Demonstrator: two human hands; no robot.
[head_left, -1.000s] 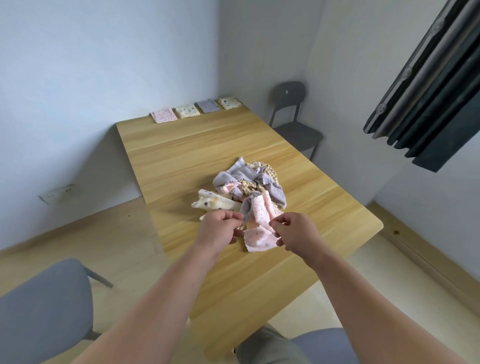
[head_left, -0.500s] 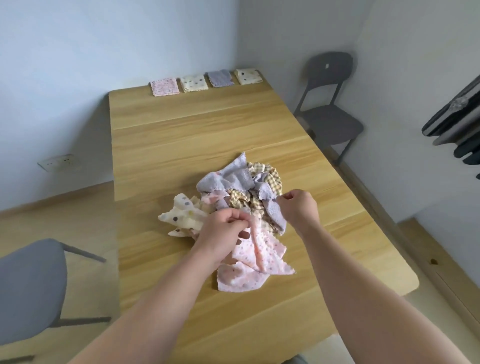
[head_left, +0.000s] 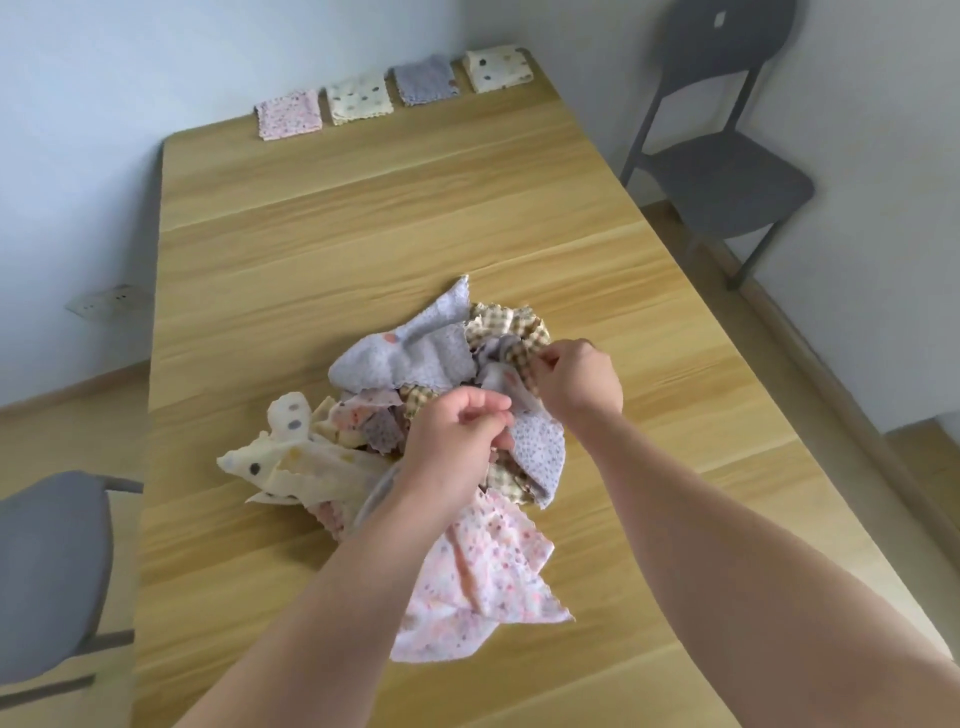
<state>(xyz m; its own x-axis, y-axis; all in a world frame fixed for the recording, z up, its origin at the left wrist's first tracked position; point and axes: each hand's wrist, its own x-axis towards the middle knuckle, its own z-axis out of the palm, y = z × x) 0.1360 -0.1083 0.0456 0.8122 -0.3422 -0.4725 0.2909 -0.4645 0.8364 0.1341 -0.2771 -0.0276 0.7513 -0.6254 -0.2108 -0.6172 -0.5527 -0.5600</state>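
A heap of small crumpled cloths (head_left: 415, 358) lies in the middle of a wooden table (head_left: 363, 223): grey, yellow-checked, cream with dots and pink. My left hand (head_left: 452, 436) is curled over the heap's middle and pinches an edge of a grey-purple dotted cloth (head_left: 540, 452). My right hand (head_left: 579, 382) pinches the same cloth higher up, beside the checked cloth (head_left: 511, 325). A pink flowered cloth (head_left: 483, 577) lies spread below my hands. The cream dotted cloth (head_left: 291, 457) sticks out to the left.
Several folded cloths lie in a row at the table's far edge: pink (head_left: 288, 114), cream (head_left: 359, 97), grey (head_left: 426, 79) and cream (head_left: 497, 67). A grey chair (head_left: 722, 171) stands at the right, another grey chair (head_left: 47, 571) at the left.
The view has come closer and tilted down over the heap. Both hands moved up off the pink cloth into the pile, and the right hand now pinches the grey-purple cloth beside the checked one.
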